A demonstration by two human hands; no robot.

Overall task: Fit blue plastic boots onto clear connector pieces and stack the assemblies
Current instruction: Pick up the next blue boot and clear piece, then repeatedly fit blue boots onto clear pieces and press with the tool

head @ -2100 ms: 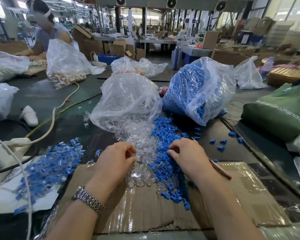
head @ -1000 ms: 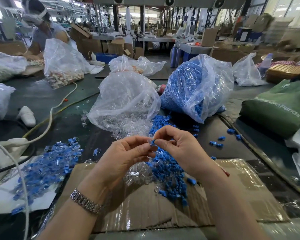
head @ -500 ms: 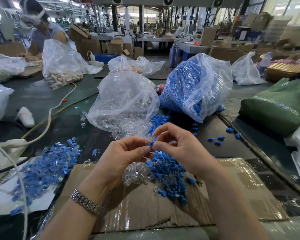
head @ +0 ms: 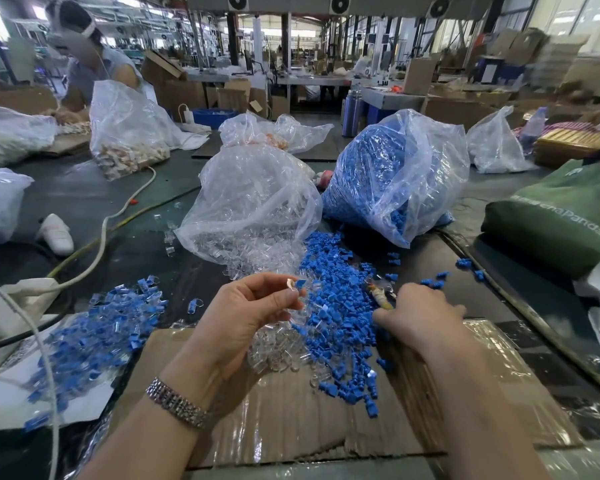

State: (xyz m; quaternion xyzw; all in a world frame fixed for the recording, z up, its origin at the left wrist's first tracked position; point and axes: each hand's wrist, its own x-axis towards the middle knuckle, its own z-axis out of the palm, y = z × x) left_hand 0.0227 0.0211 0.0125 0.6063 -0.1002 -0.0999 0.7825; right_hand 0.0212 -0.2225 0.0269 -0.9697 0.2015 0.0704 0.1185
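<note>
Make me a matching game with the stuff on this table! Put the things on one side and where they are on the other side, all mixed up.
Things:
1. Heap of finished assemblies
2. Loose blue boots
3. Green bag
4. Assembled piece

Places:
A. Far right of the table
B. Pinched in the left hand's fingers
C. On the left, beside the cardboard sheet
D. Spilled in the middle, where the right hand reaches

Pairs: 1-C, 2-D, 3-A, 4-B
</note>
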